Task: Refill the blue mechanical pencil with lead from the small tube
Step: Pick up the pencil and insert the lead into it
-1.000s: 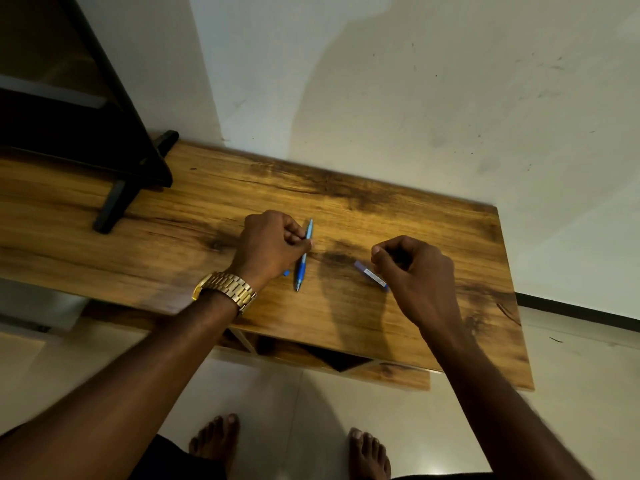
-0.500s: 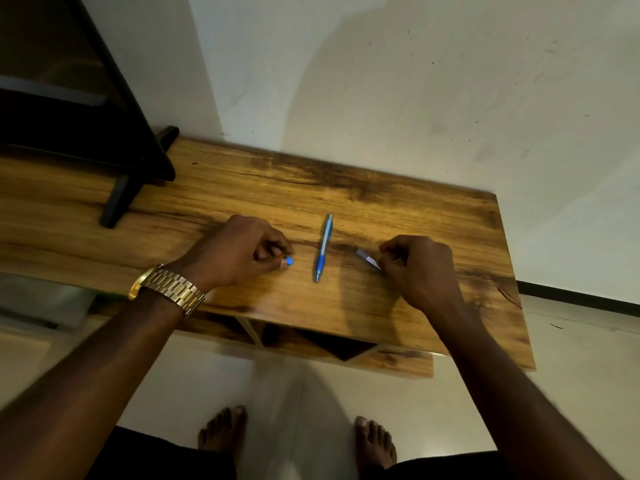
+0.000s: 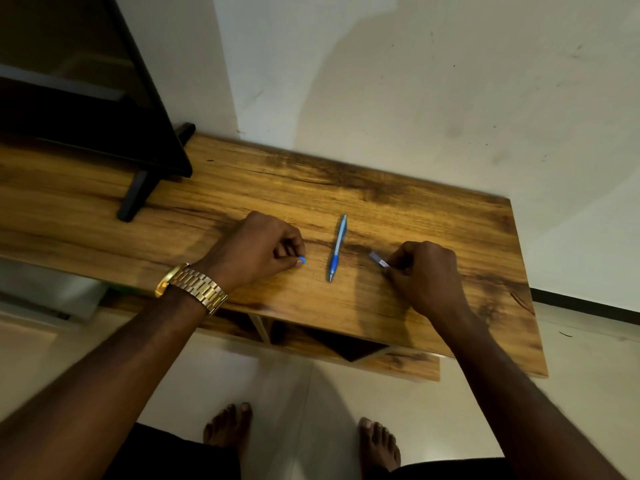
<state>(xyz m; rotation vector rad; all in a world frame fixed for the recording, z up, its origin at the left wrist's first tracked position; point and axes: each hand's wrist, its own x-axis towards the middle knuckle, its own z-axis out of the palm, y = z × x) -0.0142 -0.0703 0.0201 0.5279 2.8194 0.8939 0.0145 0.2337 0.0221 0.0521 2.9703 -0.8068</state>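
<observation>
Right now the slim blue mechanical pencil [image 3: 337,247] lies untouched on the brown wood-grain tabletop [image 3: 433,220], between the person's two hands and well clear of both. Its long axis runs almost straight away from the person, leaning a little to the right at the far end; the pointed tip faces the near edge of the table and the paler upper end points toward the wall. The lower half is a deeper blue, likely the grip, the upper half lighter and slightly glossy.

The left hand [image 3: 258,249], with a gold metal wristwatch [image 3: 194,287] on that wrist, is curled with its fingertips pinching a tiny bright blue cap [image 3: 302,260] just above the wood; I would guess this is the pencil's end cap, already taken off. The right hand [image 3: 426,271] rests on the table and grips the small clear lead tube [image 3: 378,260], whose free end pokes out toward the pencil. Whether the tube is open I cannot tell.

Both hands sit about equally near the pencil. Since the right is busy with the tube, I'd judge the left must set down the cap and lift the pencil open end up.
</observation>
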